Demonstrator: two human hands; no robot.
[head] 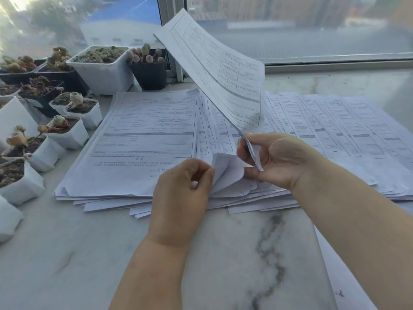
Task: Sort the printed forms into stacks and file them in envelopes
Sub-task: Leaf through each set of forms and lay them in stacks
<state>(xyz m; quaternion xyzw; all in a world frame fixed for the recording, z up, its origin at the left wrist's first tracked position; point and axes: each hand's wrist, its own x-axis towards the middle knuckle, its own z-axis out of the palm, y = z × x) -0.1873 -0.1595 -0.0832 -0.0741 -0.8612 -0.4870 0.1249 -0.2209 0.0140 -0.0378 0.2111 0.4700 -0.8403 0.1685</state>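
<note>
- At my far left stood the pots (pixel 100 68) of succulents, white and black, crowded along the window and clear of my hands.
- Beside them lay the left stack (pixel 138 139) of forms, flat on the worktop (pixel 223 253), its long axis running away from me toward the window.
- My left hand (pixel 181 198) rested at that stack's near right corner, fingers (pixel 205 173) curled and pinching the curled-up corners of the next sheets.
- Just right of it, my right hand (pixel 270 159) pinched the near edge of one sheet (pixel 223 72), fingers narrow on the paper; the sheet stood raised and tilted back over the pile, its far end toward the window.
- To the right spread the fanned forms (pixel 335 130), overlapping one another across the worktop, nearer my right hand than my left.
- By my judgement, the lifted sheet had to go left onto the stack, and my left hand and the raised corners sat in that path.
- I saw no envelopes; more paper (pixel 348 276) lay under my right forearm.
</note>
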